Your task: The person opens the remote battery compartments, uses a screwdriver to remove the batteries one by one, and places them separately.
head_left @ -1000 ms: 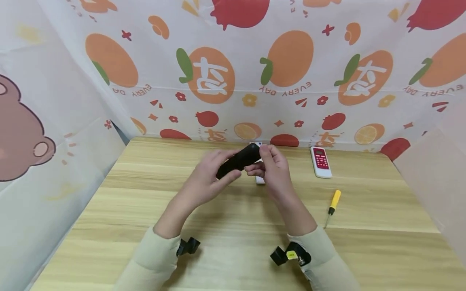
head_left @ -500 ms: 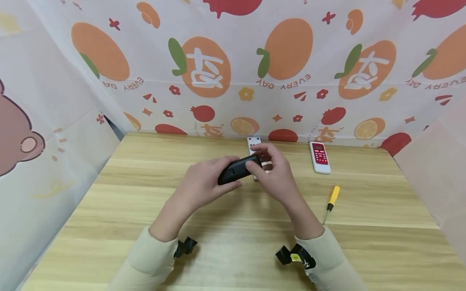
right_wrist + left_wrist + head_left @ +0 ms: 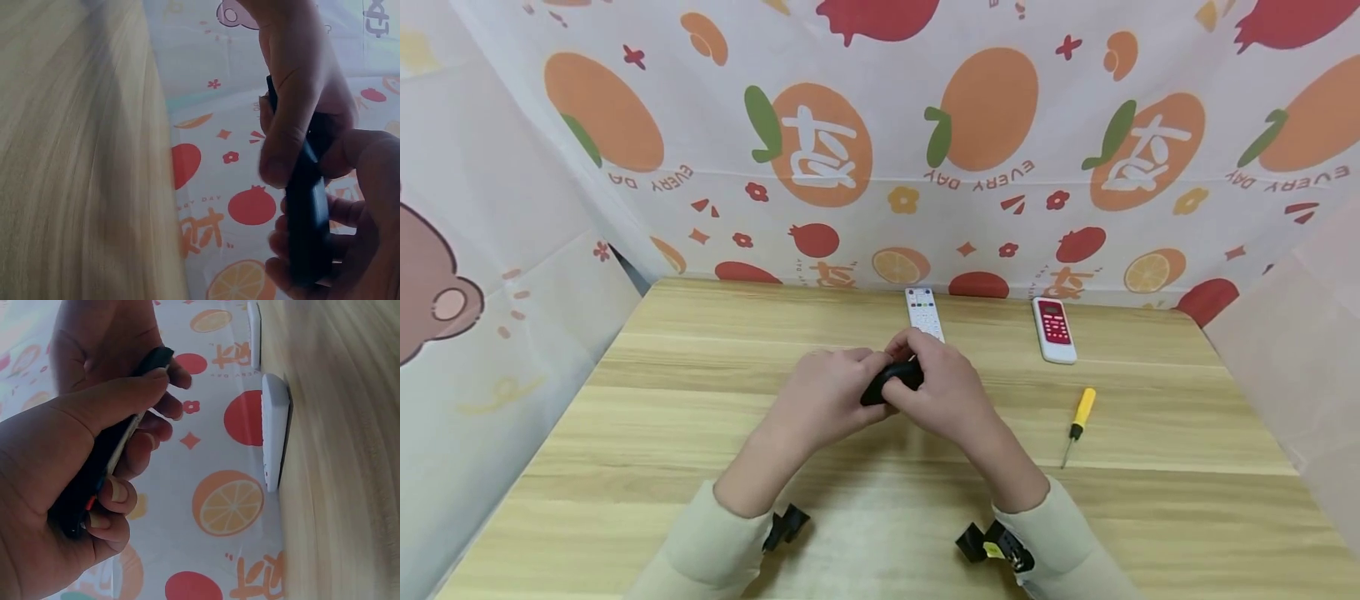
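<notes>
Both hands hold a black remote control above the middle of the table, mostly covered by fingers in the head view. My left hand grips one end; in the left wrist view its thumb lies along the remote's edge and its fingertips curl round the button side, where a red-orange button shows. My right hand holds the other end, thumb on the back. From the right wrist, the dark back of the remote is seen with right-hand fingers wrapped round it.
Behind the hands lies a white remote with small buttons. Farther right are a white remote with a red face and a yellow-handled screwdriver on the wooden table. A fruit-print cloth hangs along the back edge.
The black remote and both hands have come lower and nearer the body. My right hand has shifted from the remote's tip to wrap its end, drawing closer to the left.
</notes>
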The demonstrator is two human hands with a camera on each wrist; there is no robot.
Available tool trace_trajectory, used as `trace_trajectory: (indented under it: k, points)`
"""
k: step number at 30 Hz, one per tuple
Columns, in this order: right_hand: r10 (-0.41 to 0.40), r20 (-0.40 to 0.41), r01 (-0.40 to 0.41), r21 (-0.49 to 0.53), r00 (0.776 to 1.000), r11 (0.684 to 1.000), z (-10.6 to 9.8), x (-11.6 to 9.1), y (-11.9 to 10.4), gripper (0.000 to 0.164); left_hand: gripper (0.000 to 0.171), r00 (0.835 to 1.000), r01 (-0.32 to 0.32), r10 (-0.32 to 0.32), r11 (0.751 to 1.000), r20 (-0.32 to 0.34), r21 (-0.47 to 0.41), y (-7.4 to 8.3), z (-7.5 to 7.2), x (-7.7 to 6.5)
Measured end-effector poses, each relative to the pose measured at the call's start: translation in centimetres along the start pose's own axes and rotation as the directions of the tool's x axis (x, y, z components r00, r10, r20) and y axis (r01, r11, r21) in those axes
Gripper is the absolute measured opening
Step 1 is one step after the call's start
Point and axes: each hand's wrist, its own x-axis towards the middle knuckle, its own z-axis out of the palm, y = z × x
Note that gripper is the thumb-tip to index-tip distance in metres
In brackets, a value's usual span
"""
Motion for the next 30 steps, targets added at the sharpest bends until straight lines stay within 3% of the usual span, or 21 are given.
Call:
trace_trajectory:
  k: [5,18,25,30]
  points:
    - [0.040,0.047,-0.039,-0.017,0.998,0.999,0.34,-0.13,-0.11,0.026,0.051,1.000,0.000,-0.001,1.000,0.030,0.024,0.13,0.24,-0.09]
    - [0.050,0.124,-0.046,-0.032,0.991,0.998,0.53,-0.28,0.00,0.027,0.038,0.997,0.018,-0.021,0.999,0.080,0.039,0.48,0.09,0.03]
    - [0.019,0.179,-0.012,-0.039,0.984,0.999,0.35,-0.14,0.29,0.024,0.039,0.987,0.063,-0.061,0.998,0.148,-0.008,0.49,0.07,0.05]
    - [0.003,0.177,-0.005,0.012,0.984,1.000,0.06,-0.15,0.33,0.027,0.044,0.978,0.110,-0.097,0.992,0.186,-0.057,0.29,-0.18,0.01]
